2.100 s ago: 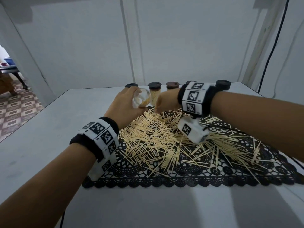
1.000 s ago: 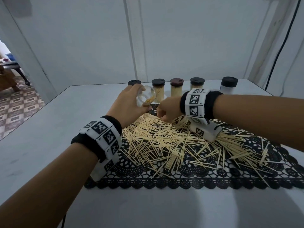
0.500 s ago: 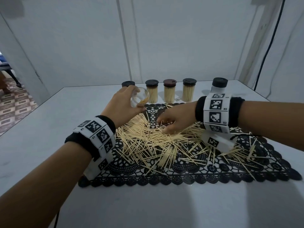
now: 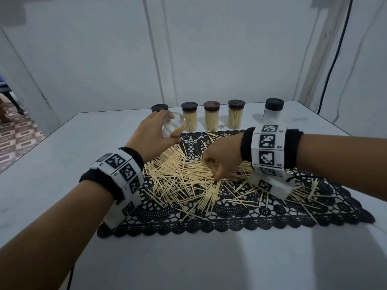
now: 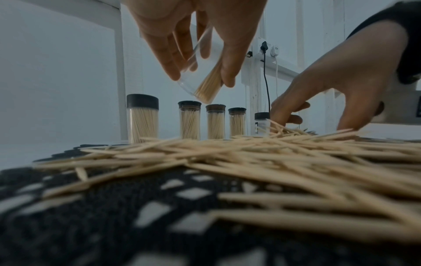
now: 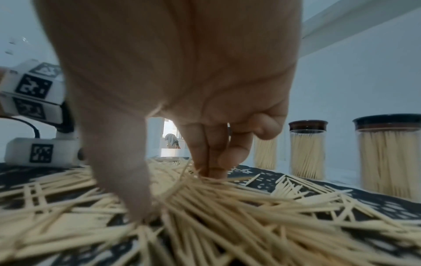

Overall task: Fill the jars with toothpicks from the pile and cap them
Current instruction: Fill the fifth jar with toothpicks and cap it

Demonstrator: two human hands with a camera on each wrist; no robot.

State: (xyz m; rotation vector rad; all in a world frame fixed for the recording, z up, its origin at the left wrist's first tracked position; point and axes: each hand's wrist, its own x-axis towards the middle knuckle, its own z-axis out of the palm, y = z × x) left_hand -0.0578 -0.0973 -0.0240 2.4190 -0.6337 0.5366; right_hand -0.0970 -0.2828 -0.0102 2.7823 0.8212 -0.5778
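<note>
- Left hand [image 4: 151,139] w/ fingers wrapped on tilted open jar [image 4: 174,125], few toothpicks inside, held above mat [image 4: 230,218].
- Right hand [image 4: 222,158] fingers closing on toothpick pile [image 4: 188,176] mid-mat.
- Capped jars [image 4: 211,119] along back of counter [image 4: 188,258].

A pale grey flat table top [image 4: 188,258] is covered in its middle by a black openwork lace mat [image 4: 240,218], while five clear cylindrical jars with dark round caps [image 4: 211,119] are stood in a row just behind the mat.
</note>
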